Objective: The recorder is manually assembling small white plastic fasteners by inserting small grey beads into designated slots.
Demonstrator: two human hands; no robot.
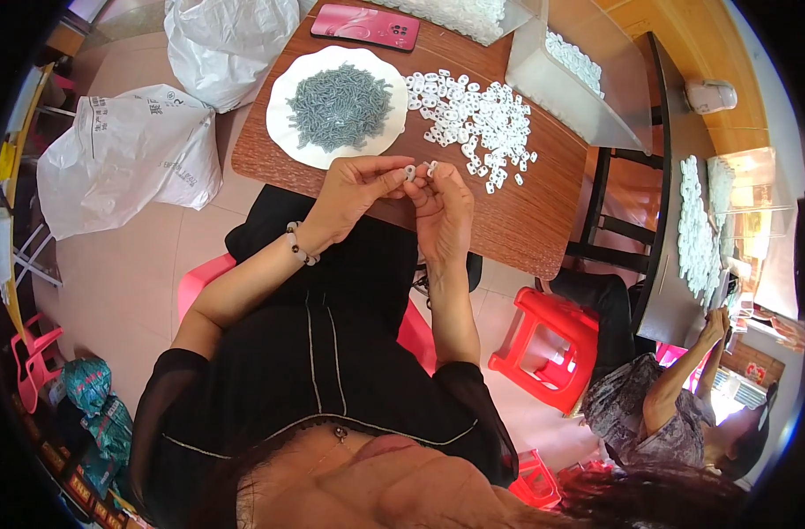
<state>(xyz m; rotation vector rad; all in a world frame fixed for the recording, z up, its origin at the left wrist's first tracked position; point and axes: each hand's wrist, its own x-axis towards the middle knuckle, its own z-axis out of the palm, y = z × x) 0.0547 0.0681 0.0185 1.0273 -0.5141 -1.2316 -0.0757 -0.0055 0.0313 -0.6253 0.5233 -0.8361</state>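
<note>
We note the table (517,216), its top glossy and wood-grained. On the table we see a smooth, shiny plate (283,132), smooth plastic-looking pieces (482,116) and a glossy-backed phone (365,27); left of the table, crinkled plastic-looking sacks (124,163).

A plate (280,132) is lying on the table (517,234) at the top middle of the frame, and little rods (342,106) are sitting in it. A phone (365,26) is lying above the plate. Loose pieces (492,117) are lying to the plate's right, with a bin (543,95) standing beyond them. Two sacks (129,159) are sitting at the upper left, beside the table.
</note>
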